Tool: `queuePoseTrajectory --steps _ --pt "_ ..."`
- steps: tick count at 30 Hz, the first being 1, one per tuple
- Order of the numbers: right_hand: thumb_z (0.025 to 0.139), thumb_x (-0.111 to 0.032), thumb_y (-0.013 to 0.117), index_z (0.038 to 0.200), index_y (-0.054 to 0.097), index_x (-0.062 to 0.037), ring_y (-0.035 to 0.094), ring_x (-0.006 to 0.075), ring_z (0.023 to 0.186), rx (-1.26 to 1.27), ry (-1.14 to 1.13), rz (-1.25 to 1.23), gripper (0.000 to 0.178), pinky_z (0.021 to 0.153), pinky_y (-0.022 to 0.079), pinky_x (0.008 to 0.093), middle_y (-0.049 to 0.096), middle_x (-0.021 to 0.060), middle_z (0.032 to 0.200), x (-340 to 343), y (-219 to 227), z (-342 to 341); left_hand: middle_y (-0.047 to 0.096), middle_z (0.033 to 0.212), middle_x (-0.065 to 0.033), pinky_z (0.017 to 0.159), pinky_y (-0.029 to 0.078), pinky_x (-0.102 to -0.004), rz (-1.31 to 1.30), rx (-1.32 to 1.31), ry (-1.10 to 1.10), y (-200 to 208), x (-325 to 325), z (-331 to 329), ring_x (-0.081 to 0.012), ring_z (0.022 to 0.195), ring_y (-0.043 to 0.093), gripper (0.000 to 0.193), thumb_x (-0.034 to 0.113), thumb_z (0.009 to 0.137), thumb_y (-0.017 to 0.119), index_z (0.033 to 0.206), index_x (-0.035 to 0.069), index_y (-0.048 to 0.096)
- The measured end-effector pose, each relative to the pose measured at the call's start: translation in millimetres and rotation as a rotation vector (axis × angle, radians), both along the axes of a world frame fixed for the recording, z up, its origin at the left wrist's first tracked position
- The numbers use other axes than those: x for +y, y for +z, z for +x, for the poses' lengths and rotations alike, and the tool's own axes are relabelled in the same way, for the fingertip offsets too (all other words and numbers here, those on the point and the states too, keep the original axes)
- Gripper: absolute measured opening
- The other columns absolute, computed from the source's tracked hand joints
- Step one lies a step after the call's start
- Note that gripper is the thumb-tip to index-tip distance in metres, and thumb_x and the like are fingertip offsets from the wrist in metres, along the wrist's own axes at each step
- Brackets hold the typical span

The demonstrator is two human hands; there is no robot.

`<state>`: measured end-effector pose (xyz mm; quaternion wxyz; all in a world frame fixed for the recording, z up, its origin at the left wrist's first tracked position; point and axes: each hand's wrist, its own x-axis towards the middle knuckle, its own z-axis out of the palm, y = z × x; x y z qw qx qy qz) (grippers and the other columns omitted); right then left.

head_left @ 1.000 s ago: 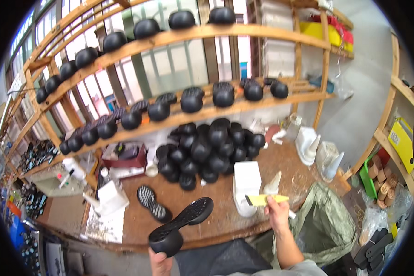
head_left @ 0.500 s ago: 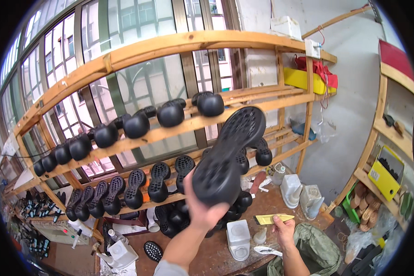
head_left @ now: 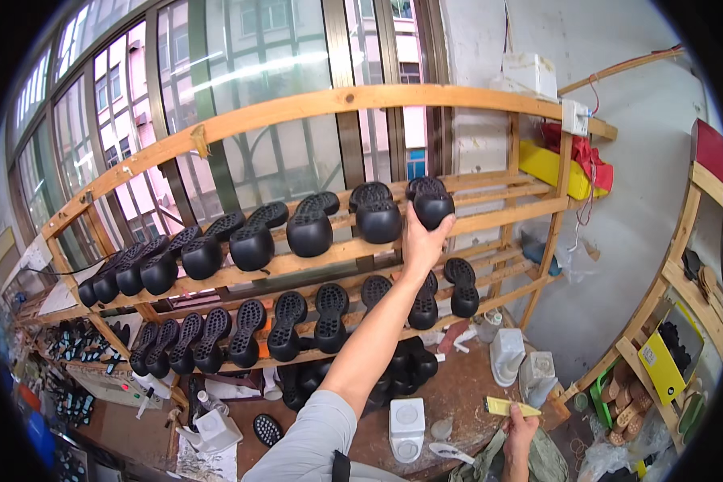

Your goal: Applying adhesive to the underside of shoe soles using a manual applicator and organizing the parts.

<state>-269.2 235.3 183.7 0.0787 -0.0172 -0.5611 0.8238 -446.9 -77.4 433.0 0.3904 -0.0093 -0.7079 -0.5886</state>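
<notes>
My left hand (head_left: 422,243) grips the rounded end of a black shoe sole (head_left: 432,205), which lies on the upper tier of a wooden rack (head_left: 490,210). That sole is the rightmost in a row of similar black soles (head_left: 309,229), all with honeycomb hollows facing up. Low at the right, my right hand (head_left: 522,428) is closed around a flat yellow brush (head_left: 512,406), its short dark bristles pointing left. Under the right hand is a crumpled grey-green cloth (head_left: 545,458).
More black soles (head_left: 332,317) line the rack's lower tier, with others piled beneath. White plastic containers (head_left: 407,430) and a loose sole (head_left: 267,430) stand on the brown worktable (head_left: 466,386). At right, shelving holds a yellow box (head_left: 663,361) and a green crate (head_left: 601,395).
My left hand has moved the black sole from close in front of me up and away onto the upper rack. My right hand, still holding the brush, sits slightly lower and further right.
</notes>
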Motion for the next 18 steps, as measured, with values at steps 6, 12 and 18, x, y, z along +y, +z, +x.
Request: queuePoseTrajectory --steps 6,12,18 --pt "0.084 -0.020 0.066 0.078 0.058 -0.0073 0.044 0.0043 0.047 -0.031 -0.047 0.128 0.017 0.041 0.031 0.0205 0.052 -0.0044 0.061 -23 6 -10 0.061 0.107 -0.0145 0.062 0.052 -0.0264 -0.431 0.305 -0.056 -73 22 65 -0.0141 0.076 0.064 0.077 0.013 0.074 0.073 0.137 0.002 0.030" --pt "0.087 -0.019 0.063 0.080 0.061 -0.0058 0.043 0.0035 0.048 -0.106 0.022 0.250 0.015 0.045 0.029 0.0198 0.052 -0.0042 0.058 -37 -6 -20 0.047 0.128 -0.0211 0.096 0.040 -0.0405 -0.845 -0.654 -0.691 -262 -32 157 -0.0307 0.116 0.050 0.077 0.030 0.071 0.074 0.131 -0.002 0.039" --pt "0.088 -0.020 0.062 0.082 0.061 -0.0047 0.043 0.0042 0.048 -0.204 0.022 0.308 0.017 0.046 0.030 0.0203 0.051 -0.0031 0.057 -60 -25 8 0.011 0.141 -0.0360 0.109 0.012 -0.0539 -1.219 -0.668 -0.530 -374 -13 160 -0.0503 0.132 0.013 0.113 0.040 0.056 0.080 0.142 0.002 0.017"
